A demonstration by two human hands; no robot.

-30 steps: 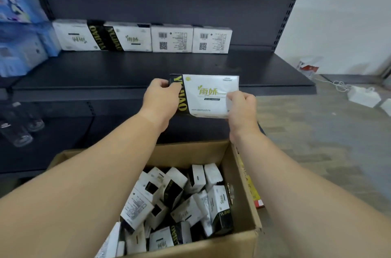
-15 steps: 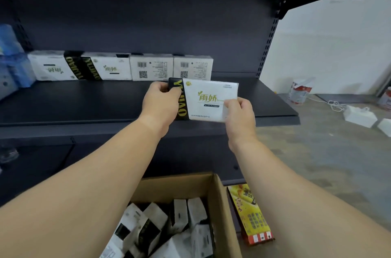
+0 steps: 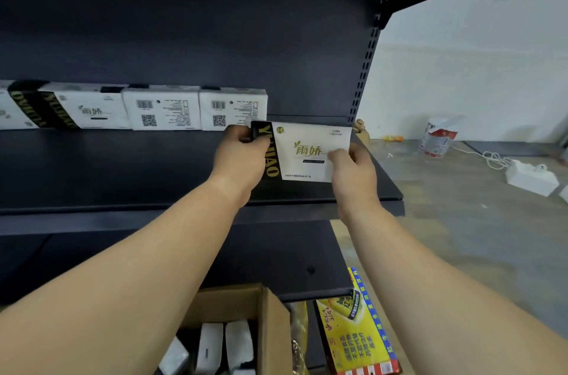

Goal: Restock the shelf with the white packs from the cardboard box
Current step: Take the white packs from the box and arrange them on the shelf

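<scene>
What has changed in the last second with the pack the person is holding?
Both hands, left and right, carried the white pack with the black band up from above the brown cardboard box to the dark metal shelf. The grip and the row of shelved packs are unchanged.

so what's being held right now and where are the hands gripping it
One white pack, held by both hands: the left hand grips its black-banded left end, the right hand its lower right corner.

The white pack [image 3: 310,153] being held has "雨娇" in gold-green on its front and "YUJIAO" down its black side band (a thumb covers part of it). Same logo on a shelf pack [image 3: 89,112]; two more shelf packs [image 3: 163,110] show barcodes and QR codes, fine print unreadable.
</scene>
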